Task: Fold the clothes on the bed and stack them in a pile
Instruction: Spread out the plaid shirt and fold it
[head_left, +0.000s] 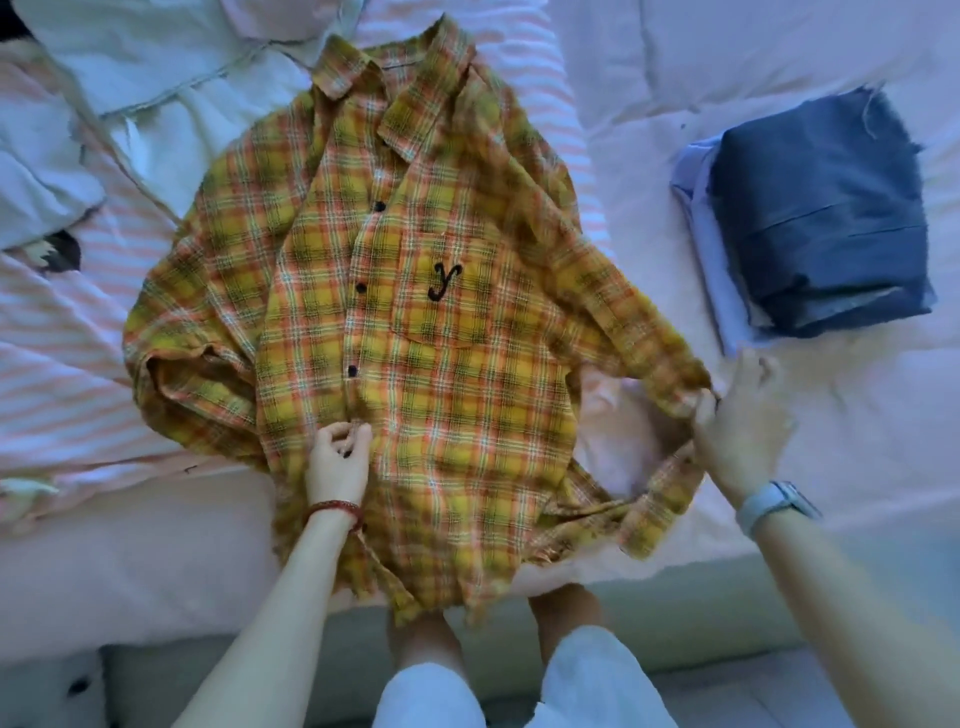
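A yellow and orange plaid shirt (415, 312) lies face up on the bed (857, 467), collar away from me, hem hanging over the near edge. A black letter is stitched on its chest pocket. My left hand (337, 457) pinches the button placket low on the shirt front, fingers curled. My right hand (737, 415) grips the bend of the right sleeve, which loops back toward the hem. To the right sits a pile: folded dark blue jeans (815, 208) on top of a folded light blue garment (698, 208).
Rumpled white and pale bedding (130, 78) lies at the upper left, over a pink striped sheet (62, 338). My knees and pale shorts (519, 686) stand against the bed's near edge.
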